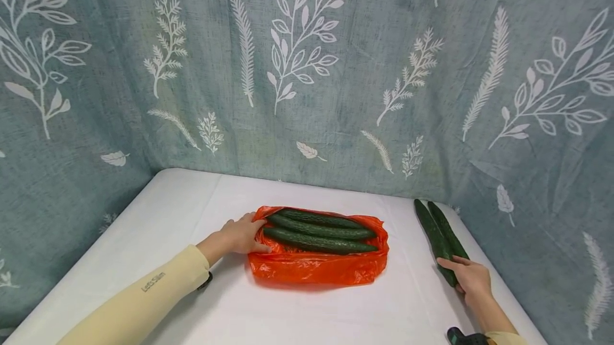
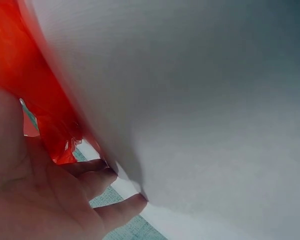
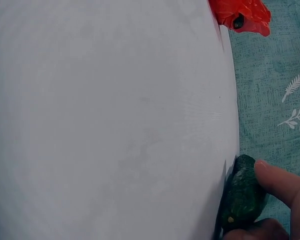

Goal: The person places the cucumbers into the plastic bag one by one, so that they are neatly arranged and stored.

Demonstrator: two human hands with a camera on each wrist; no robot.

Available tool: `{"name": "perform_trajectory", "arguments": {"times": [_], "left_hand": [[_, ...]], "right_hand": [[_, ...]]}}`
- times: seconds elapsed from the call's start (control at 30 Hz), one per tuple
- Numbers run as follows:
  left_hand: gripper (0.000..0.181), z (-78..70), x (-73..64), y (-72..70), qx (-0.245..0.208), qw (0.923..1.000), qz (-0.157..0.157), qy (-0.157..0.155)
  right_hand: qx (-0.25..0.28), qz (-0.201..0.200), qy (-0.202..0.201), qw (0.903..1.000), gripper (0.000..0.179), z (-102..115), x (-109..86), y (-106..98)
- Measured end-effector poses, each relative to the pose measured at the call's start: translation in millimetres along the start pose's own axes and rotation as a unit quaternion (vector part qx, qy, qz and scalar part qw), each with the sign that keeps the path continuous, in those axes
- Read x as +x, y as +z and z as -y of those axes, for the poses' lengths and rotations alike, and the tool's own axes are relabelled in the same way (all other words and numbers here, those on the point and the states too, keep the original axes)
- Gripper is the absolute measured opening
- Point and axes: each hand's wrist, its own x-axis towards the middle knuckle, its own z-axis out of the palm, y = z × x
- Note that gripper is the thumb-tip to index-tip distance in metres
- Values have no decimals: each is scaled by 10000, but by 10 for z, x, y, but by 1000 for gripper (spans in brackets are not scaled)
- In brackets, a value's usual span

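An orange-red plastic bag (image 1: pixel 316 270) lies in mid-table in the head view, its mouth open upward. Inside it, 3 dark green cucumbers (image 1: pixel 321 239) rest side by side. At the bag's left end is my left hand (image 1: pixel 242 234), thumb and fingers spread over the rim; in the left wrist view, its outer fingers (image 2: pixel 117 212) reach the table, fairly straight. Two more cucumbers lie at the table's right side. My right hand (image 1: pixel 472 278) grips the near end of the left one (image 1: pixel 431 227), thumb on top; the other cucumber (image 1: pixel 446 225) lies alongside, partly hidden by the hand.
White cloth covers the table (image 1: pixel 360 313). A blue-green curtain (image 1: pixel 230 137) with white leaf prints hangs along its back and sides. The right-hand pair of cucumbers lies close to the table's right edge.
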Motion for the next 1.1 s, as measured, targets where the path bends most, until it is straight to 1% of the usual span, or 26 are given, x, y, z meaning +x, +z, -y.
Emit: {"name": "perform_trajectory", "arguments": {"times": [0.23, 0.5, 0.63, 0.77, 0.9, 1.1], "left_hand": [[88, -1, 1, 5, 50, 10000, 36, 22], [87, 4, 17, -67, 104, 9999, 7, 29], [88, 24, 14, -69, 88, 9999, 37, 34], [87, 44, 9, -51, 6, 10000, 76, -4], [87, 53, 14, -33, 25, 10000, 79, 18], [87, 55, 0, -21, -20, 10000, 78, 33]], "right_hand": [[-140, -107, 42, 9998, 84, -18, 26, 9], [-355, -56, -156, 9992, 86, 35, 22, 9], [-524, -110, -208, 9983, 83, 61, -6, 37], [-480, -153, -126, 9987, 78, 64, -14, 74], [-381, -186, -35, 9991, 77, 45, -10, 82], [-208, -86, -16, 9997, 86, 21, -10, 37]]}}
